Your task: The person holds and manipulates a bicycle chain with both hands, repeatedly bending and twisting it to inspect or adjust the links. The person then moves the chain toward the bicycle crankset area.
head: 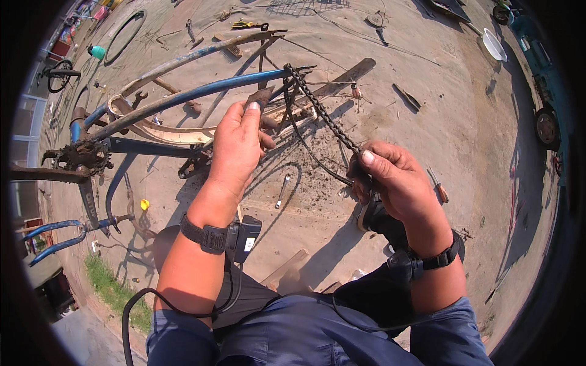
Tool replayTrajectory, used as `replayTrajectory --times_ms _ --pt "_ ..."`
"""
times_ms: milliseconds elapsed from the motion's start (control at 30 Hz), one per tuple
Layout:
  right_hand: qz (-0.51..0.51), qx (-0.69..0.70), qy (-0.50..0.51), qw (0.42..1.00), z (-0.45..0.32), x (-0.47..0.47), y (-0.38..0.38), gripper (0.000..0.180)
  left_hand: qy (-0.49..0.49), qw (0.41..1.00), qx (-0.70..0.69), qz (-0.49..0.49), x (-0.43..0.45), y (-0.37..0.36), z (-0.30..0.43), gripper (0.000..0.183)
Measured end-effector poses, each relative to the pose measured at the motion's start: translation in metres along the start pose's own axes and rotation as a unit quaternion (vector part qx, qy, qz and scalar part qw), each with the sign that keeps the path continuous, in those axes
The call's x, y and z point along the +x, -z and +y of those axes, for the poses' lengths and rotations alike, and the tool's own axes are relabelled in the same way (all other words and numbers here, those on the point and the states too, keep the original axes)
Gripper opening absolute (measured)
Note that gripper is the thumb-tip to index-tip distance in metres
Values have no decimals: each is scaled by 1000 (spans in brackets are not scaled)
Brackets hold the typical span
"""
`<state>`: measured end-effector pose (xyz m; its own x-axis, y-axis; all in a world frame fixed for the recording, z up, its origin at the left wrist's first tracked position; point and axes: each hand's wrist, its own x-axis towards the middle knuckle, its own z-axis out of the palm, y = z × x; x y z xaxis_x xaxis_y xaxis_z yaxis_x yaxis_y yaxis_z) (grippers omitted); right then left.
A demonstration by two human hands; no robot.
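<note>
My right hand point(396, 178) grips a dark, greasy bicycle chain point(324, 110) between thumb and fingers. One run of it stretches taut up to the end of the blue bicycle frame tube point(219, 85); another hangs in a slack curve below. In my left hand point(240, 130) is a small, flat, rust-brown piece point(262, 96), pinched under the thumb beside the tube. I cannot tell exactly what it is. The worn frame lies upturned to the left, with a rusty chainring point(83, 158) and a crank. A cream mudguard point(169, 136) sits between its tubes.
Dark crumbs of dirt lie below the chain. Around on the concrete are a spanner point(283, 191), a screwdriver point(441, 190), pliers point(406, 97), yellow-handled pliers point(247, 25) and a brush point(230, 49). A teal vehicle point(533, 50) stands at the right, near a white basin point(494, 45).
</note>
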<state>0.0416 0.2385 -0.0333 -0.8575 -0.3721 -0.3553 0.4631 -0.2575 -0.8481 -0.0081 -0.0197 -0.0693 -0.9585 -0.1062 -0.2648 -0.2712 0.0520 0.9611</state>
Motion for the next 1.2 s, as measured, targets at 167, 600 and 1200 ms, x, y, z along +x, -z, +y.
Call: replayTrajectory --times_ms 167,600,1200 --pt "-19 4 18 1000 3 0 -3 29 32 998 -57 -8 -19 12 2 33" --pt "-27 -12 14 999 7 3 -8 27 -3 995 -86 42 -28 41 6 44" --pt "-25 -31 9 999 12 6 -16 26 -167 979 65 98 -32 64 10 46"
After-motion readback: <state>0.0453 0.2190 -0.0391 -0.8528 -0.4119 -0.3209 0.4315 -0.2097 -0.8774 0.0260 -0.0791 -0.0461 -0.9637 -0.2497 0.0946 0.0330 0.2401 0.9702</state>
